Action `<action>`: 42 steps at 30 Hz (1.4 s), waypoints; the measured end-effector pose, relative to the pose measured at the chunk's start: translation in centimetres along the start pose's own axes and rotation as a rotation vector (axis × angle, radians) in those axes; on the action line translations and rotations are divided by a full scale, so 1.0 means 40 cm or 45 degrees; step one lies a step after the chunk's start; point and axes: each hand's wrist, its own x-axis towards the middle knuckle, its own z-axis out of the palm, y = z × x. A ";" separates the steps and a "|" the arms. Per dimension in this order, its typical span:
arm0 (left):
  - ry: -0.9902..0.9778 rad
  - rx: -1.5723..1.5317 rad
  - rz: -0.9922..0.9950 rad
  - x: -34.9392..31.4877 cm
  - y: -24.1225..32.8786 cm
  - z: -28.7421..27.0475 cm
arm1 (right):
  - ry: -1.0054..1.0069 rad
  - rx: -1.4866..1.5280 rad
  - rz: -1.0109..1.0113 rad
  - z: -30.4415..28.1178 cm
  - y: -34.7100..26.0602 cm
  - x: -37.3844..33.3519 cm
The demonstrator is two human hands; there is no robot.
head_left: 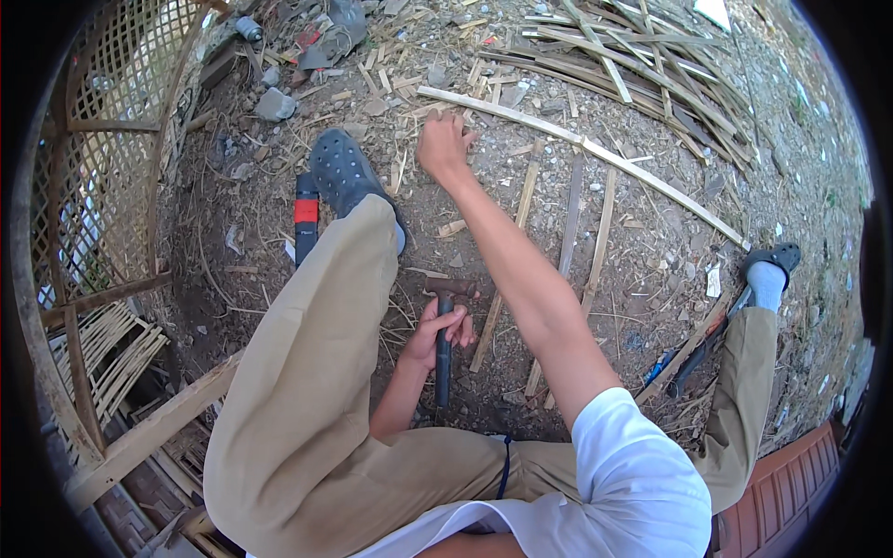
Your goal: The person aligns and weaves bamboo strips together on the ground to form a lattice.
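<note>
My left hand [435, 333] is wrapped round the dark handle of a hammer [444, 377], close below its rusty metal head, which points away from me. My right arm stretches forward, and my right hand [445, 146] is low over the ground beyond the hammer. Its fingers curl downward among small wood scraps, and whatever they pinch is hidden. Just past that hand lies one end of a long pale wooden strip [581, 142], which runs off to the right toward my right foot. Between my legs, several thinner wooden strips [600, 237] lie on the dirt.
A pile of wooden slats [642, 65] lies at the far right. Beside my left shoe [342, 167] is a black-and-red object [306, 214]. A lattice panel [112, 126] stands at left above a wooden beam [153, 428]. Tools with blue and black handles [688, 363] lie near my right leg.
</note>
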 end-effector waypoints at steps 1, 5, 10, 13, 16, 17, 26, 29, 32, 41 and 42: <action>0.011 -0.015 -0.006 0.000 0.002 0.003 | -0.073 0.067 0.029 0.002 -0.013 0.003; -0.011 0.000 0.025 -0.003 0.014 0.017 | -0.193 0.149 0.040 0.021 -0.085 -0.008; -0.013 -0.016 0.007 0.007 0.010 0.018 | -0.323 0.703 -0.181 0.068 -0.150 0.019; 0.010 0.041 0.023 -0.002 0.012 0.020 | -0.168 0.980 -0.713 0.081 -0.165 0.003; 0.024 0.009 0.029 -0.011 0.016 0.008 | 0.057 0.167 -0.498 0.052 -0.131 0.027; 0.030 0.008 0.034 -0.012 0.020 0.007 | 0.089 -0.124 -0.351 0.039 -0.108 0.033; 0.009 -0.004 0.037 -0.012 0.016 0.001 | 0.135 -0.604 -0.720 0.019 0.010 0.033; 0.008 0.003 0.039 -0.006 0.007 -0.007 | 0.217 -0.370 -0.860 0.010 -0.036 0.025; 0.010 -0.008 0.023 -0.001 0.008 0.002 | 0.299 -0.108 -0.814 0.010 -0.136 0.031; 0.012 -0.062 0.053 0.001 0.000 0.001 | 0.199 0.819 -1.165 -0.076 -0.354 -0.003; 0.022 -0.083 0.068 -0.007 0.003 0.001 | 0.145 0.752 -1.135 -0.096 -0.331 -0.028</action>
